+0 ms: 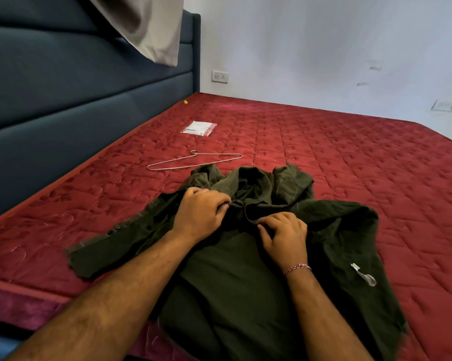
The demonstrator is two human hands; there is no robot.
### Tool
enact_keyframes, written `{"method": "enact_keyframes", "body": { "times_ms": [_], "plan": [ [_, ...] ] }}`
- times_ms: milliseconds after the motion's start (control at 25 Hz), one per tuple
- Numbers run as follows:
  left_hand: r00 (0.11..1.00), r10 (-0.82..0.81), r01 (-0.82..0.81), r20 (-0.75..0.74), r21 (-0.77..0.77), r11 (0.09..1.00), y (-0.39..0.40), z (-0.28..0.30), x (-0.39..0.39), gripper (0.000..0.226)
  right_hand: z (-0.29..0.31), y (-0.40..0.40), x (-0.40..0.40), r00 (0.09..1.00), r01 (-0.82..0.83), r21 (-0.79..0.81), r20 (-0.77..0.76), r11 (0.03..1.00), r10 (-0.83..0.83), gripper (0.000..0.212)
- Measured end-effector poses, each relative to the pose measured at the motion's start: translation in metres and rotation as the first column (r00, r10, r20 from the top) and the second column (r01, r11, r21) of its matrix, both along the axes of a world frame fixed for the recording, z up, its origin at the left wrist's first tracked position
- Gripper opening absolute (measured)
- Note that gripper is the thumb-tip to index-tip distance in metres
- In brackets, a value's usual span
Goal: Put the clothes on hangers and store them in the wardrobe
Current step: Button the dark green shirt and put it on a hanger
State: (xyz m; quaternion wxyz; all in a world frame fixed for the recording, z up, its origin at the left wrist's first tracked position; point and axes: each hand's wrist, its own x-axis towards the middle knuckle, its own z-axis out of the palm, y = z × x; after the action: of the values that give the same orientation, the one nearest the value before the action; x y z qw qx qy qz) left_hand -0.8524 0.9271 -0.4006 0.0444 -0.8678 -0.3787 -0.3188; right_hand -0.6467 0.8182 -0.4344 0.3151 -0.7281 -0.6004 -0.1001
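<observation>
Dark olive cloth, a shirt [245, 269], lies spread and rumpled on the red quilted mattress [350, 157] of a bed, near the mattress's near edge. Its collar end points away from the person, and one sleeve with small buttons at the cuff stretches out to the left. A pale label shows on the fabric at the right side.

Both hands are on the shirt near the collar. The left hand [200, 217] has its fingers curled and pinches a fold of the fabric just beside the collar. The right hand [285, 235] also has bent fingers, with the fingertips gripping the collar's edge; a red-and-white thread band circles that wrist.

A thin metal wire hanger [193, 161] lies flat on the mattress just beyond the shirt, apart from it and untouched. Further back rests a small clear plastic packet [199, 128] with a red strip. A dark blue padded headboard [63, 100] runs along the left, with a pale pillow [152, 27] leaning against it at the top. A white wall [324, 48] with a switch plate [219, 76] stands behind the bed.
</observation>
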Motion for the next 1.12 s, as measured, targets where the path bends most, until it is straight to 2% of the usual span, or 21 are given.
{"method": "enact_keyframes", "body": {
  "times_ms": [80,160,240,320,400,480,560,640,680,720,760,800,880,920,960,1040,1120],
  "plan": [
    [0.988,-0.011,-0.018,0.155,0.18,0.983,0.011,0.019,-0.009,0.017,0.018,-0.002,-0.008,0.999,0.035,0.044,-0.008,0.998,-0.035,0.008],
    [0.974,-0.052,0.01,0.22,0.188,0.982,0.024,0.045,-0.018,0.02,0.046,-0.004,-0.011,0.996,0.088,0.007,0.007,0.996,-0.088,0.014],
    [0.981,-0.146,0.148,0.126,0.001,0.989,0.041,0.071,-0.026,0.012,0.077,-0.007,-0.004,0.991,0.129,-0.085,0.053,0.988,-0.124,0.019],
    [0.962,-0.26,0.235,-0.078,-0.244,0.941,0.055,0.087,-0.036,0.004,0.096,-0.015,0.007,0.996,0.076,-0.202,0.052,0.976,-0.066,0.017],
    [0.949,-0.264,0.207,-0.174,-0.29,0.934,0.06,0.09,-0.045,0.01,0.098,-0.026,0.014,0.998,-0.001,-0.304,0.061,0.953,0.02,0.014],
    [0.978,-0.201,0.189,-0.057,-0.167,0.968,0.058,0.09,-0.046,0.011,0.09,-0.035,0.016,0.998,-0.034,-0.25,0.034,0.968,0.044,0.013],
    [0.979,-0.185,0.189,0.079,-0.039,0.981,0.055,0.104,-0.037,0.012,0.096,-0.028,0.02,1.0,-0.02,-0.028,-0.015,0.999,0.02,0.011],
    [0.969,-0.174,0.177,0.176,-0.002,0.984,0.045,0.134,-0.022,0.018,0.117,-0.02,0.023,0.998,0.058,0.122,-0.033,0.991,-0.055,0.011],
    [0.964,-0.174,0.18,0.201,-0.01,0.984,0.035,0.147,-0.016,0.021,0.129,-0.019,0.023,0.996,0.085,0.107,-0.026,0.991,-0.082,0.011],
    [0.965,-0.187,0.198,0.185,-0.044,0.979,0.019,0.153,-0.013,0.024,0.138,-0.021,0.022,0.997,0.075,0.003,-0.019,0.997,-0.074,0.011],
    [0.969,-0.213,0.225,0.127,-0.084,0.971,-0.001,0.148,-0.012,0.026,0.142,-0.029,0.016,0.999,0.014,-0.165,-0.047,0.986,-0.022,0.013],
    [0.968,-0.246,0.25,0.047,-0.136,0.959,-0.026,0.131,-0.014,0.027,0.137,-0.04,0.007,0.989,-0.091,-0.34,-0.144,0.936,0.044,0.015],
    [0.957,-0.283,0.251,-0.059,-0.318,0.914,-0.083,0.078,-0.023,0.025,0.112,-0.07,-0.018,0.879,-0.349,-0.539,-0.473,0.767,0.068,0.016],
    [0.961,-0.269,0.221,-0.064,-0.407,0.886,-0.109,0.054,-0.029,0.024,0.098,-0.082,-0.028,0.825,-0.409,-0.557,-0.565,0.723,0.031,0.015],
    [0.973,-0.225,0.177,-0.05,-0.463,0.868,-0.127,0.034,-0.034,0.024,0.084,-0.091,-0.034,0.803,-0.407,-0.543,-0.596,0.735,0.004,0.014],
    [0.993,-0.095,0.116,0.068,-0.524,0.843,-0.148,0.011,-0.039,0.024,0.065,-0.102,-0.038,0.776,-0.321,-0.469,-0.628,0.823,-0.055,0.013],
    [0.983,0.044,0.062,0.177,-0.55,0.833,-0.149,0.003,-0.04,0.022,0.058,-0.109,-0.035,0.692,-0.293,-0.384,-0.717,0.876,-0.083,0.011]
  ]
}}
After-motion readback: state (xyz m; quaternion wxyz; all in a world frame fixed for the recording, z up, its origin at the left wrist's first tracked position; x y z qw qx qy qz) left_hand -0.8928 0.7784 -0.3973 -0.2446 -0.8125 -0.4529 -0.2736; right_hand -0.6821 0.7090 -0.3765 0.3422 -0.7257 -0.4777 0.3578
